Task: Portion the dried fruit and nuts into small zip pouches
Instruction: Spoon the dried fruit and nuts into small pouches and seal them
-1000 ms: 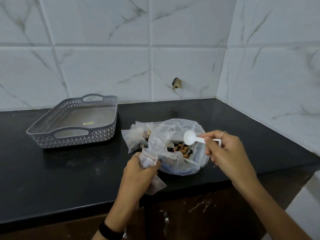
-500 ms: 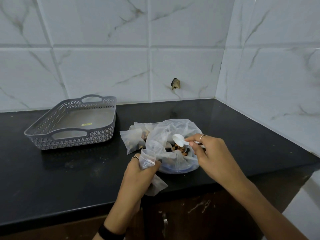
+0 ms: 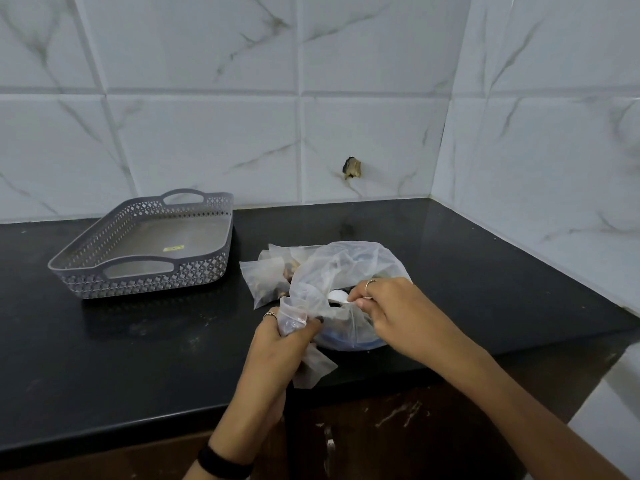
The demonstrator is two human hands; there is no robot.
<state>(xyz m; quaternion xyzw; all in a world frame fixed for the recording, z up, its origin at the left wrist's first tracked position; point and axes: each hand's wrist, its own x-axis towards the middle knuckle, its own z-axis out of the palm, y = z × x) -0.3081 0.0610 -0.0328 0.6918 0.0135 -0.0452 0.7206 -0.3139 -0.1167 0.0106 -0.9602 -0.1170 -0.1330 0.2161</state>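
**Zip pouch held at the mouth of the bulk bag**

Zip pouch (image 3: 292, 318), small and clear, is gripped upright in the left hand (image 3: 277, 344); the fingers (image 3: 313, 323) curl round its upper part, and its lower end (image 3: 313, 370) hangs out below the palm over the front edge of the surface (image 3: 138, 358). A ring sits on one finger of this hand and a dark band (image 3: 221, 462) circles the wrist.

The right hand (image 3: 391, 313) pinches the handle of a white plastic spoon (image 3: 337, 296) between thumb and curled fingers; a ring shows on one finger. The spoon's bowl lies inside the open mouth of a large translucent bag (image 3: 339, 268) of dried fruit and nuts, just beside the pouch's open top. Dark and brown pieces show dimly through the film. Whether the spoon carries anything cannot be told. The large bag sits in a blue-rimmed bowl (image 3: 346, 344), mostly hidden by the plastic.

Just left of the large bag, touching it, lie further small pouches (image 3: 268, 278) with brown contents. Well apart on the left of the black surface stands a grey perforated tray (image 3: 145, 247) with two handles and a yellow sticker on its floor. White marbled tiles (image 3: 207, 140) back the surface and meet in a corner at right.
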